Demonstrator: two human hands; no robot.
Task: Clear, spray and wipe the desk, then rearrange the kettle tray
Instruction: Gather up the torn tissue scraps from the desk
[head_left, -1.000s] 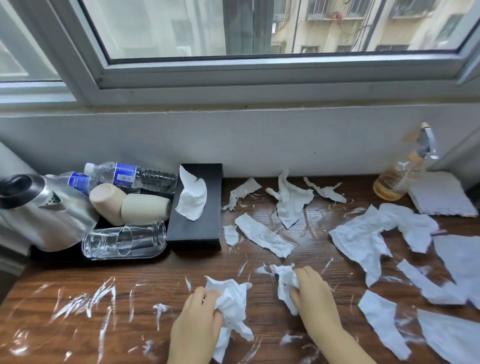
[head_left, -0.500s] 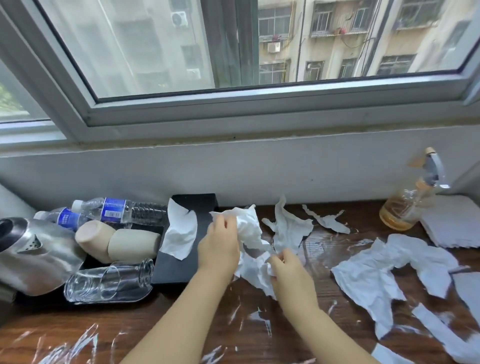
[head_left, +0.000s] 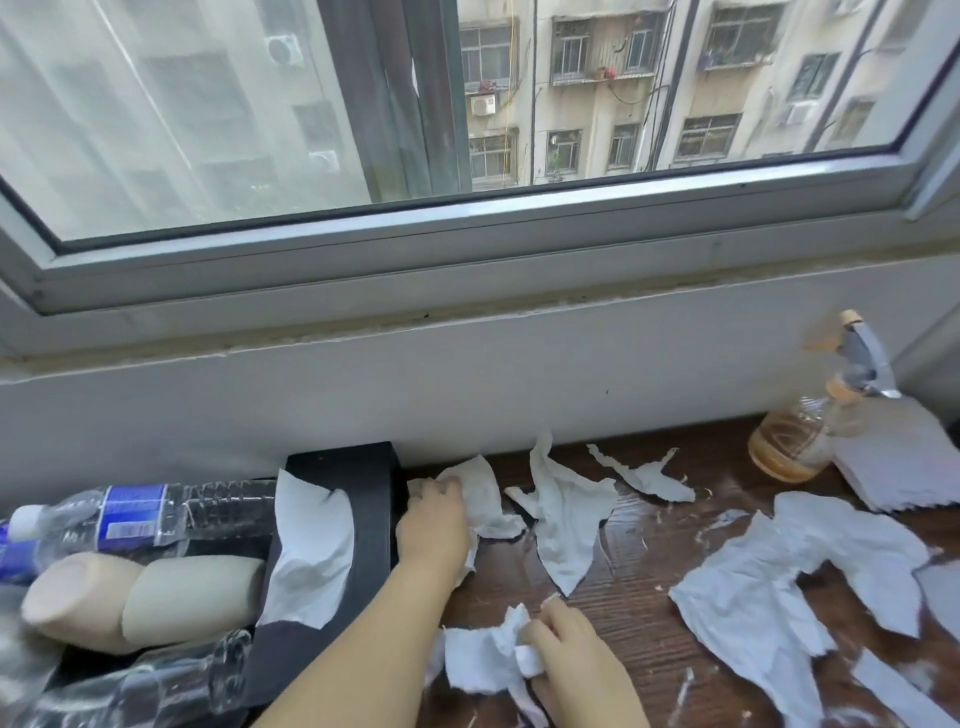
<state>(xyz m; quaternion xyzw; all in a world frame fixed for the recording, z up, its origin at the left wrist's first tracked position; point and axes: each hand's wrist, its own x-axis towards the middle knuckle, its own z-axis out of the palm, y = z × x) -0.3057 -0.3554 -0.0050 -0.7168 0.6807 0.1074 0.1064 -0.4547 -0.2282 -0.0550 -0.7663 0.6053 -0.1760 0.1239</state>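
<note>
Torn white tissue scraps litter the brown wooden desk (head_left: 649, 566). My left hand (head_left: 434, 527) is at the back of the desk, right beside the black tissue box (head_left: 369, 483), and grips a crumpled tissue wad (head_left: 485, 499). My right hand (head_left: 569, 652) is nearer me and pinches a bunch of tissue scraps (head_left: 480, 660). Loose pieces lie to the right: a long one (head_left: 566, 519), a thin strip (head_left: 644, 475) and a large sheet (head_left: 779, 571). The black kettle tray (head_left: 78, 667) at the left carries fallen items.
On the tray lie two water bottles (head_left: 156, 514), two beige cups (head_left: 145, 597) and a clear glass (head_left: 182, 683), all on their sides. A spray bottle (head_left: 795, 441) with amber liquid stands at the back right by a white folded cloth (head_left: 904, 465). The wall and window sill run behind.
My left hand moved with its tissue wad to the back of the desk beside the tissue box. My right hand drew back toward me, still holding scraps. The view tilted upward.
</note>
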